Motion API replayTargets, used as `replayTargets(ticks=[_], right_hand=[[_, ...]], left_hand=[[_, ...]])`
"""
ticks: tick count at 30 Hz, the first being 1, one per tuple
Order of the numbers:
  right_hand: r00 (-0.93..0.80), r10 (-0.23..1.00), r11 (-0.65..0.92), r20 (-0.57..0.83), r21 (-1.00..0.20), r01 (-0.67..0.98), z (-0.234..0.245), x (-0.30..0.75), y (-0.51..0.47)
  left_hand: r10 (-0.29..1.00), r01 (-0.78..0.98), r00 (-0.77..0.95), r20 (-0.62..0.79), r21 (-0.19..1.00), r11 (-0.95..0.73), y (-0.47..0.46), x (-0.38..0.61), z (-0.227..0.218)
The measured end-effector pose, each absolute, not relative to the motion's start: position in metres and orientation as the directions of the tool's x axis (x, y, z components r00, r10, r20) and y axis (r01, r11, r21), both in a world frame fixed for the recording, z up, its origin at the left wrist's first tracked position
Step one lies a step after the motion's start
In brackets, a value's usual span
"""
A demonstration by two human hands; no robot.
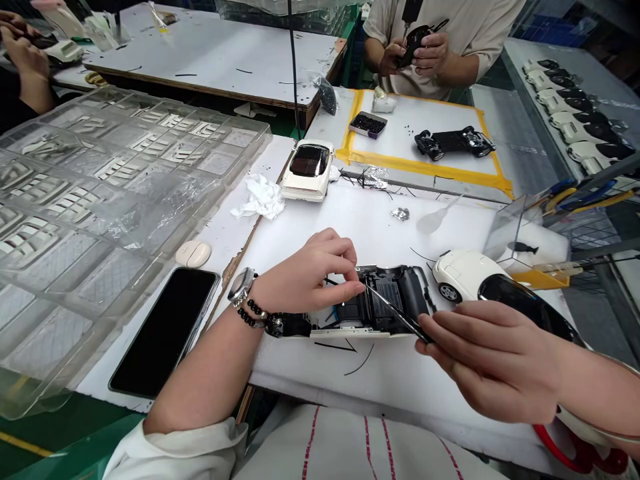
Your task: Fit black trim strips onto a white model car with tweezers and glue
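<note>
A model car chassis point(380, 303) lies upside down on the white foam pad point(380, 227), its black inner parts and wires showing. My left hand point(313, 270), with a watch and bead bracelet on its wrist, rests on the chassis, and its fingers pinch a thin black wire. My right hand point(487, 357) grips tweezers point(397, 311) whose tips point into the chassis beside my left fingertips. A white model car with a black roof point(480, 280) lies just behind my right hand.
A phone point(165, 330) and a small white case point(193, 253) lie left of the pad, beside clear plastic trays point(90, 200) of parts. Another white car body point(309, 168) and crumpled tissue point(263, 197) sit farther back. A person opposite holds a black car part point(414, 45); a black chassis point(453, 142) lies on the yellow-taped mat.
</note>
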State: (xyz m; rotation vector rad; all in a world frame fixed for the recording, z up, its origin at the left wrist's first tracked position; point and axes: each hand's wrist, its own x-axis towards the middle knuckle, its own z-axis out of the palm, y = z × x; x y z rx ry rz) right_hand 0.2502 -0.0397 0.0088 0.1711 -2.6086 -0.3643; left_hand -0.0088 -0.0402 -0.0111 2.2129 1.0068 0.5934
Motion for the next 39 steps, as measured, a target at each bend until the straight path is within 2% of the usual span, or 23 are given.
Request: replayTargets(ticks=[3,9,18,23,25,27,29,32,37,38,39], right_hand=[[-0.865,-0.181,0.953,0.468,0.302,-0.036,0.01,0.249,-0.044],[-0.873,-0.047,0.974,0.485,0.215,0.067,0.008,0.247,-0.056],[-0.859,-0.093,0.967,0.504,0.25,0.042,0.015,0.245,-0.061],[-0.881,-0.036,0.986,0.472,0.163,0.047,0.016,0.244,-0.062],[-0.865,0.033,0.988,0.501,0.115,0.105,0.017,0.245,-0.064],[-0.841,0.081,0.985,0.534,0.088,0.151,0.019,0.247,-0.065],[-0.828,0.105,0.98,0.551,0.084,0.18,0.021,0.248,-0.066],[-0.833,0.074,0.979,0.548,0.119,0.166,0.024,0.248,-0.065],[-0.846,-0.002,0.979,0.533,0.175,0.108,0.025,0.243,-0.062],[-0.849,-0.004,0.98,0.529,0.169,0.1,0.025,0.242,-0.063],[-0.836,0.048,0.985,0.546,0.112,0.13,0.024,0.242,-0.063]], left_hand=[[0.793,0.502,0.598,0.117,0.717,-0.483,-0.043,-0.008,-0.008],[0.812,0.476,0.575,0.105,0.765,-0.435,-0.045,-0.007,-0.004],[0.82,0.504,0.545,0.175,0.713,-0.487,-0.048,-0.004,-0.006],[0.827,0.529,0.528,0.191,0.688,-0.497,-0.048,-0.003,-0.006],[0.85,0.482,0.511,0.13,0.776,-0.408,-0.047,-0.004,-0.004],[0.869,0.357,0.493,0.034,0.903,-0.238,-0.048,-0.005,-0.002],[0.869,0.208,0.493,-0.038,0.975,-0.075,-0.049,-0.006,-0.001],[0.863,0.104,0.501,-0.062,0.994,0.011,-0.051,-0.007,0.0],[0.852,0.111,0.517,-0.08,0.993,0.026,-0.05,-0.006,-0.001],[0.851,0.111,0.518,-0.083,0.993,0.029,-0.05,-0.006,-0.001],[0.851,0.109,0.519,-0.084,0.994,0.032,-0.05,-0.006,-0.001]])
